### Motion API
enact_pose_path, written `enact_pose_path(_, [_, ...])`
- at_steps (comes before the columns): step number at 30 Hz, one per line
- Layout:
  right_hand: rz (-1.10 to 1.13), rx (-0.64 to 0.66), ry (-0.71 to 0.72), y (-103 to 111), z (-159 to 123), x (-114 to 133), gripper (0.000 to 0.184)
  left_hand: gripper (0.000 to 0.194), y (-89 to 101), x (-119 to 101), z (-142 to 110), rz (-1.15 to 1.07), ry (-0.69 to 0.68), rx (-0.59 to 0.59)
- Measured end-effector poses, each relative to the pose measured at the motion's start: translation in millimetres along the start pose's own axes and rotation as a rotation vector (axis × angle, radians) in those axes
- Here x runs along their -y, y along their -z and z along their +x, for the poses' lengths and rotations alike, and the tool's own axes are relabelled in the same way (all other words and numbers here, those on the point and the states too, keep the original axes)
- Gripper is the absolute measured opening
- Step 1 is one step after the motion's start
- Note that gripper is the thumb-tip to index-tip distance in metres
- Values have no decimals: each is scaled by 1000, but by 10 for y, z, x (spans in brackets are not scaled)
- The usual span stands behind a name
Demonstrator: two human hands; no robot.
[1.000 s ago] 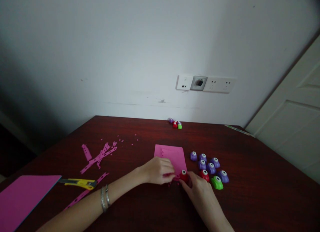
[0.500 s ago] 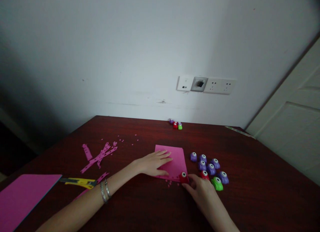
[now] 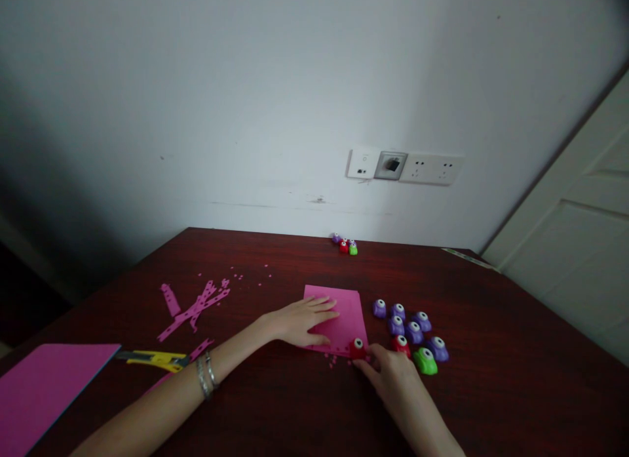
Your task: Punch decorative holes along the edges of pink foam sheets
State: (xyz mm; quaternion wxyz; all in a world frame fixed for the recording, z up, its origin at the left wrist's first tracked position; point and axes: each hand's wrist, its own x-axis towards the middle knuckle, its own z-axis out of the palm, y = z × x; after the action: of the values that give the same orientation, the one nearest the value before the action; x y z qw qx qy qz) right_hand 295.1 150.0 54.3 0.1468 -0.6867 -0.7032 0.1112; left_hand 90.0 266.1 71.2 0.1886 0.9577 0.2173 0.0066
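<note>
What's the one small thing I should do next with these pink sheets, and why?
Probably press the red punch down with your right hand. It sits at the near right corner of the pink paper, your right fingers are already on it, and your left hand lies flat on the paper, which should help steady it.

Your left hand (image 3: 304,321) covers part of the pink paper (image 3: 348,316), your left forearm (image 3: 230,365) hides some of a pink strip (image 3: 201,349), and the view cuts off the desk's (image 3: 491,378) near edge.
</note>
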Motion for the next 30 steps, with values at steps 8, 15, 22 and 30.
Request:
enact_pose_path(8, [-5, -20, 14, 6, -9, 21, 14, 66, -12, 18, 10, 11, -13, -6])
enact_pose_path(15, [-10, -68, 33, -51, -8, -19, 14, 63, -14, 18, 12, -16, -29, -23])
enact_pose_path(22, [180, 2, -71, 71, 17, -48, 20, 56, 139, -70, 7, -156, -52, -147])
enact_pose_path(30, [436, 448, -196, 581, 274, -81, 38, 30, 360, -184, 136, -413, 171, -411])
